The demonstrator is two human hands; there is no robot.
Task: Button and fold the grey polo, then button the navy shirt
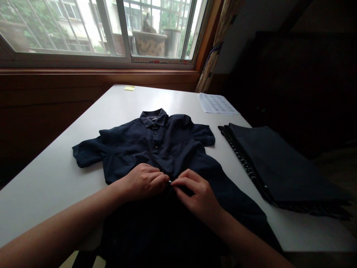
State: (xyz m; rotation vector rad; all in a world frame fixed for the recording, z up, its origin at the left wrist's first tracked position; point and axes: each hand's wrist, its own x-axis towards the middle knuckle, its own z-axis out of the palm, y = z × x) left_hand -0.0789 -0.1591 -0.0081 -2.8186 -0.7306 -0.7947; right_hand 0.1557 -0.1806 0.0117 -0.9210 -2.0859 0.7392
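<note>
A dark navy short-sleeved shirt (131, 149) lies front up on the white table, its collar toward the window. Buttons run down the middle of its front below the collar. Both hands meet over the front opening, partway down. My left hand (147, 180) is closed, its fingers gripping the shirt's front edge. Beside it, my right hand (196, 188) pinches the cloth between thumb and fingertips. A small pale spot shows between the fingertips; whether it is a button I cannot tell. The shirt's lower part hangs toward me in deep shadow.
On the right of the white table (55, 175) lies a stack of folded dark clothes (281, 163). A printed paper sheet (217, 103) rests at the back right, and a yellow sticky note (129, 88) at the far left. Beyond is a window (128, 61) with a curtain (213, 56).
</note>
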